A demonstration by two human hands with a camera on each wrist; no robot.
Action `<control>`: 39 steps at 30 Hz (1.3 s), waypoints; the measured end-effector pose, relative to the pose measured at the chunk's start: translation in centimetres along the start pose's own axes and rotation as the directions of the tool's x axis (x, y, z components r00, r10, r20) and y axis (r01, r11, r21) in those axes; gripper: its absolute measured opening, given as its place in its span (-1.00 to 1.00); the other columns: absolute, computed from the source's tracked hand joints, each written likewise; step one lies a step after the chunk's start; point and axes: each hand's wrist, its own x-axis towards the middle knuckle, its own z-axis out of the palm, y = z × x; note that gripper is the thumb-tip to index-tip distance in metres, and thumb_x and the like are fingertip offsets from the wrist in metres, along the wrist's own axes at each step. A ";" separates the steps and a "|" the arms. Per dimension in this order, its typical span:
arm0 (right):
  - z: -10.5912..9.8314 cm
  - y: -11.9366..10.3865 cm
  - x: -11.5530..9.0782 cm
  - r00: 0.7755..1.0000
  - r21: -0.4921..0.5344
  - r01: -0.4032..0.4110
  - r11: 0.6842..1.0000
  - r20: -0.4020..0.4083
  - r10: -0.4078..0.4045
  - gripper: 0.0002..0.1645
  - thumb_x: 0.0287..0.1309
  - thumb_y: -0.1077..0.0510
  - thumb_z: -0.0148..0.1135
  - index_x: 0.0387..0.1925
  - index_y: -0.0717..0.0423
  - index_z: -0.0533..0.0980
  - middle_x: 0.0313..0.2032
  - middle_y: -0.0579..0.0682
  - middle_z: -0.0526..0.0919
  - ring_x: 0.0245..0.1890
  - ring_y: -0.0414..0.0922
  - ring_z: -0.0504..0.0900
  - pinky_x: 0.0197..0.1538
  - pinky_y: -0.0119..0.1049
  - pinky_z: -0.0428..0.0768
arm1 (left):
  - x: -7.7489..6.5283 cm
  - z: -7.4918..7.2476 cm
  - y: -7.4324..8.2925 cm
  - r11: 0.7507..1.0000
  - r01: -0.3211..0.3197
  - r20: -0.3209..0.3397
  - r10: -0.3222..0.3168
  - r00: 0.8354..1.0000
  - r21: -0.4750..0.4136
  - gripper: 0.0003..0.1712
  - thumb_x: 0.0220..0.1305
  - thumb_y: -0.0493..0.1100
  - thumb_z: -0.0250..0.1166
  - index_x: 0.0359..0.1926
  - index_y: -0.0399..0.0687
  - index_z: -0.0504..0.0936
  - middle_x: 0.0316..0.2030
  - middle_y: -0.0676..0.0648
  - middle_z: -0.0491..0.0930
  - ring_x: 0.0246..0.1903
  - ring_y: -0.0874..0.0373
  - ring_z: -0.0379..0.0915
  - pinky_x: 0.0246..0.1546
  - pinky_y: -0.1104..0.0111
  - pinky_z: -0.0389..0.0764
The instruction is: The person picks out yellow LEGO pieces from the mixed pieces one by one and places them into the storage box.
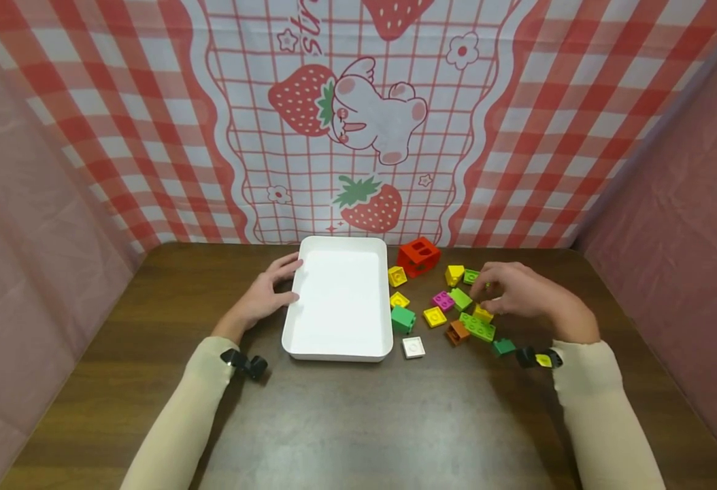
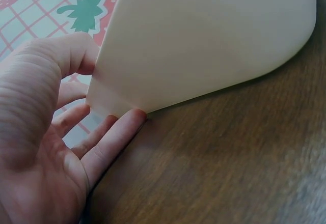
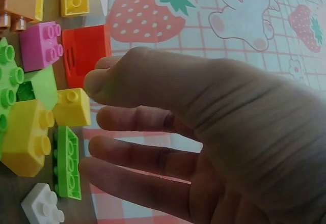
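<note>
Shallow white tray (image 1: pixel 341 299), left hand (image 1: pixel 263 294) touching left wall, fingers extended; right hand (image 1: pixel 520 289) loose-fingered over multicoloured studded bricks (image 1: pixel 478 327).

Red-checked strawberry cloth (image 1: pixel 532 129) behind a brown wood-grain table (image 1: pixel 358 429), pink drapes (image 1: pixel 671 218) either side.

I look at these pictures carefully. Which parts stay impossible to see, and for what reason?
- Head view: part of the yellow block, covered by the right hand.
- Left wrist view: inside of the white tray, hidden by its outer side.
- Right wrist view: rest of the brown block, cut off by the picture's edge.
</note>
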 end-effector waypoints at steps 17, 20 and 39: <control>1.5 1.0 1.6 0.988 -0.004 -0.058 0.998 0.141 0.058 -0.76 0.26 0.30 0.60 -0.05 0.07 0.83 -0.03 0.05 0.78 -0.09 -0.03 0.61 -0.03 -0.23 0.76 | 0.0 0.0 -0.1 1.000 0.006 0.002 -0.006 1.000 -0.010 -0.12 0.47 -0.39 0.38 0.72 -0.34 0.28 0.81 -0.30 0.04 0.64 -0.42 0.25 0.63 -0.27 0.30; 1.8 1.2 1.9 0.986 -0.011 -0.070 0.998 0.154 0.070 -0.75 0.26 0.31 0.60 -0.05 0.05 0.83 -0.02 0.05 0.77 -0.08 -0.04 0.60 0.00 -0.19 0.78 | 0.0 0.0 -0.1 1.000 0.015 0.000 -0.015 1.000 -0.008 -0.12 0.47 -0.38 0.37 0.72 -0.32 0.28 0.81 -0.28 0.04 0.64 -0.41 0.25 0.64 -0.27 0.28; 2.4 1.9 2.4 0.986 -0.026 -0.071 0.997 0.151 0.074 -0.78 0.26 0.36 0.56 -0.11 0.06 0.79 0.01 0.10 0.74 -0.07 -0.02 0.60 0.05 -0.08 0.81 | -0.2 -0.3 0.0 1.000 0.006 0.031 -0.005 1.000 -0.022 -0.10 0.50 -0.35 0.39 0.73 -0.33 0.24 0.82 -0.29 0.00 0.65 -0.42 0.21 0.68 -0.34 0.20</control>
